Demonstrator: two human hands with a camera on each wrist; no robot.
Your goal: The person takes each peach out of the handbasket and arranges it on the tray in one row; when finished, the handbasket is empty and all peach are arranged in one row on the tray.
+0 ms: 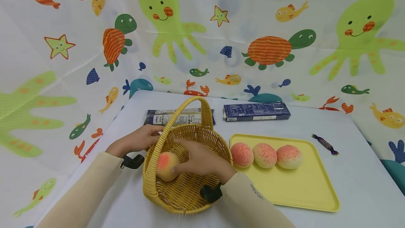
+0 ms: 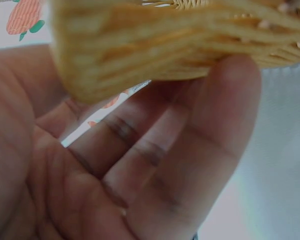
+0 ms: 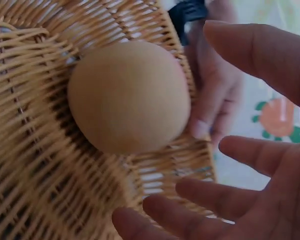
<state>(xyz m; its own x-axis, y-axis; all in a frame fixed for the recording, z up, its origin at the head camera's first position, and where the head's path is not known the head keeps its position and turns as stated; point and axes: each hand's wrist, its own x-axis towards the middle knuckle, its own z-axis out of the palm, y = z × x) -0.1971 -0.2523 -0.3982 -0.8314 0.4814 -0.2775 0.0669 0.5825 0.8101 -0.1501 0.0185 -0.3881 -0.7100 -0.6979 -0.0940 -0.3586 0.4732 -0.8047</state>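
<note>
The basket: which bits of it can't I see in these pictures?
- Head view: the right hand and the peach cover parts of the inside of the basket.
- Left wrist view: it's blurry, and the top and right edges cut it off.
- Right wrist view: the peach hides the weave behind it.

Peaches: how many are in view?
4: one peach in the wicker basket; a left peach, middle peach and right peach on the yellow tray. The right hand may hide more.

In the left wrist view, the blurred basket [image 2: 140, 47] is cut off above.
</note>
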